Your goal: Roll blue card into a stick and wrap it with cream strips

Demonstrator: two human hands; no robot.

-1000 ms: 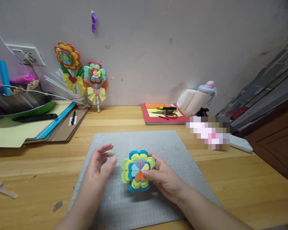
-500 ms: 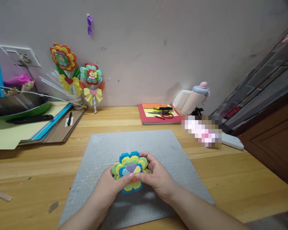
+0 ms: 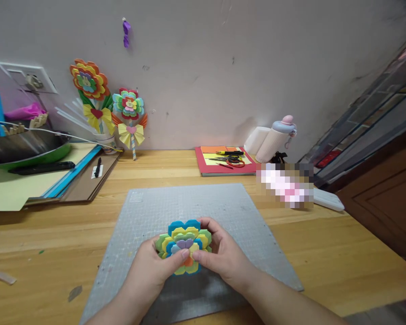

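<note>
A layered paper flower (image 3: 184, 231) in blue, yellow and green, with a small multicoloured centre, is held between both hands above the grey cutting mat (image 3: 149, 203). My left hand (image 3: 155, 262) grips its left side, the thumb pressed on the centre. On the other side, my right hand (image 3: 223, 250) has its thumb near the centre and its fingers curled behind the petals. The back of the flower and most fingertips are hidden.
Two finished paper flowers on stems (image 3: 89, 81) lean by the wall at the left. Beside them sit a metal pan (image 3: 27, 146) and stacked card sheets (image 3: 83, 185). Scissors (image 3: 232, 160) lie on red paper (image 3: 206, 168); a bottle (image 3: 272, 142) stands behind.
The flower has tipped slightly, its upper petals now a little lower in view. Both thumbs are still at its centre, a little lower than before.
</note>
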